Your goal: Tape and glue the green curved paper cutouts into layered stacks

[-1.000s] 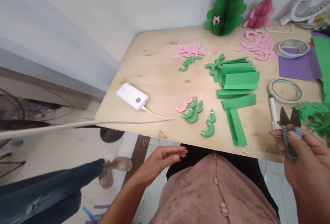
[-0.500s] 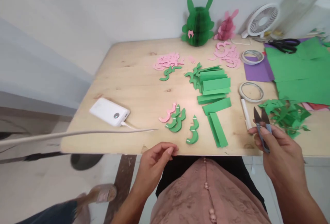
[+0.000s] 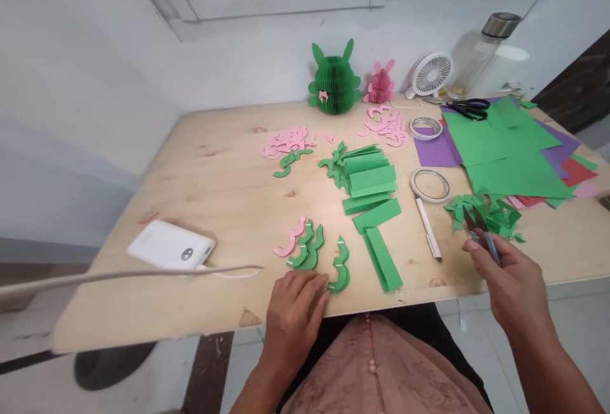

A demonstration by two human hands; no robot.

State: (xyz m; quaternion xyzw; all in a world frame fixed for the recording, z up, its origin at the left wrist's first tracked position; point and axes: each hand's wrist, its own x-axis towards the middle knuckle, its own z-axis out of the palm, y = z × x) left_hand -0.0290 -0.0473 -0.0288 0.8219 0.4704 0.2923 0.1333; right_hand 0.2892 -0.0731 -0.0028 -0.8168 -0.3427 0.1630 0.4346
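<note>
My right hand (image 3: 509,274) is closed around small thread snips (image 3: 481,233), their two blades apart and pointing away from me. Below the blades lies a heap of green paper scraps (image 3: 500,218). At the table's front edge my left hand (image 3: 295,306) rests with fingers bent, the thumb apart from them. Its fingertips are beside a scalloped green cut-out (image 3: 340,267) with white marks; whether they touch it I cannot tell. Just beyond the hand lie more green scalloped cut-outs (image 3: 307,247) and a pink one (image 3: 290,239). Folded green paper strips (image 3: 382,258) lie to the right.
A white power bank (image 3: 171,246) with a cable sits left. Pink cut-outs (image 3: 288,141), tape rolls (image 3: 430,185), a white pen (image 3: 429,230), black scissors (image 3: 467,109) and green sheets (image 3: 505,147) lie around. Behind stand green (image 3: 335,80) and pink paper figures (image 3: 380,86), a fan (image 3: 431,74) and a bottle (image 3: 481,58).
The view has tilted up, showing the window. My left hand has moved from the table edge onto the tabletop by the green cut-outs. The snips have moved over the green scraps.
</note>
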